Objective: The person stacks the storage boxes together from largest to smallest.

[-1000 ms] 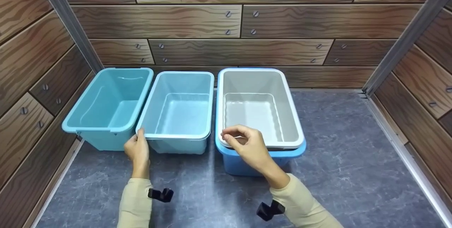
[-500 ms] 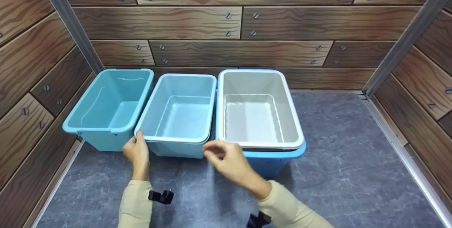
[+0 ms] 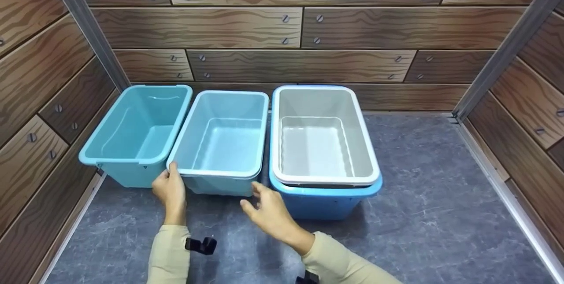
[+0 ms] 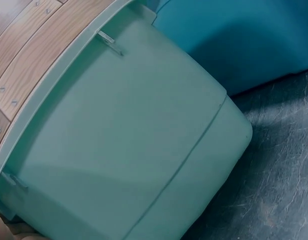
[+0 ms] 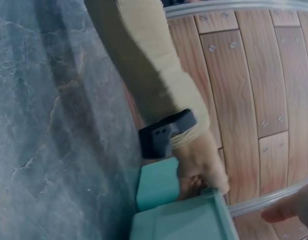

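Note:
A light blue plastic bin [image 3: 220, 187] stands in the middle of the row in the head view. My left hand [image 3: 170, 189] grips its front left rim corner, thumb on top and fingers beneath. At the lower left of the left wrist view, only a bit of that hand [image 4: 16, 231] shows beside the bin's outer wall [image 4: 123, 125]. My right hand [image 3: 271, 213], fingers apart and holding nothing, is just in front of the bin's front right corner; whether a fingertip touches it I cannot tell. The right wrist view catches its fingertips [image 5: 293, 207] at the lower right edge.
Left of it stands a teal bin [image 3: 128, 174], close to the left wall. On the right, a grey bin with a white rim [image 3: 328, 181] sits nested in a blue bin [image 3: 321, 207]. Wood-patterned panels [image 3: 308, 64] enclose the dark marbled floor [image 3: 432, 196].
My right hand has moved left and down from the grey bin's front rim to the light blue bin's front right corner, and its fingers have spread. My left hand keeps its grip.

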Motion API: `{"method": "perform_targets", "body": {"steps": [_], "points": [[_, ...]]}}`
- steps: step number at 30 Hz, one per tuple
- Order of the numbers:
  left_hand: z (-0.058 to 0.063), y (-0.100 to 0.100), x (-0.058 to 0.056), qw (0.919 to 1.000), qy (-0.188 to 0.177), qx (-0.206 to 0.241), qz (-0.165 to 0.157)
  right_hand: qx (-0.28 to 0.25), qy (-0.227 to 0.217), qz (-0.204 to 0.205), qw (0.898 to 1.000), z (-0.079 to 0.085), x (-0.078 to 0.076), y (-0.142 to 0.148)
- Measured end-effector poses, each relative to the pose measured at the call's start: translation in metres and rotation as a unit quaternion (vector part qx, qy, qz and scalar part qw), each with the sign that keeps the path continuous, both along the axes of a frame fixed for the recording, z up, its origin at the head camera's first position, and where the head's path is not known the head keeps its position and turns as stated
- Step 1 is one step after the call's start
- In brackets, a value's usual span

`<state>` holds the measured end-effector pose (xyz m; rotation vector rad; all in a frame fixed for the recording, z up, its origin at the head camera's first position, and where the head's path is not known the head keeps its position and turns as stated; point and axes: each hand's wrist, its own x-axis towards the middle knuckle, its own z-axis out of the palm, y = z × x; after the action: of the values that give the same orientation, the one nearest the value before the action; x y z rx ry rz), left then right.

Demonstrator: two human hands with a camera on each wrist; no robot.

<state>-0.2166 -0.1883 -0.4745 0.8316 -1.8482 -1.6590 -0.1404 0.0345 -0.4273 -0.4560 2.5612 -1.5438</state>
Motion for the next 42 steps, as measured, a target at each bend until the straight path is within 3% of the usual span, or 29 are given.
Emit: {"method": "perform_targets", "body": {"steps": [6, 15, 28, 42], "points": [[0.002, -0.001, 0.002, 1.0000, 0.000, 0.005, 0.004, 0.001, -0.060, -0.033, 0.998, -0.013, -0.010, -0.004], [0.007, -0.001, 0.007, 0.9999, 0.002, 0.014, 0.000, -0.071, -0.105, -0.058, 0.990, -0.022, -0.023, -0.011], [0.015, 0.000, 0.008, 0.9996, -0.006, 0.025, -0.009, -0.129, -0.083, -0.114, 0.982, -0.026, -0.035, -0.021], [0.023, -0.004, 0.013, 0.9986, 0.009, 0.050, -0.011, -0.164, -0.054, -0.107, 0.979, -0.020, -0.032, -0.027]]}}
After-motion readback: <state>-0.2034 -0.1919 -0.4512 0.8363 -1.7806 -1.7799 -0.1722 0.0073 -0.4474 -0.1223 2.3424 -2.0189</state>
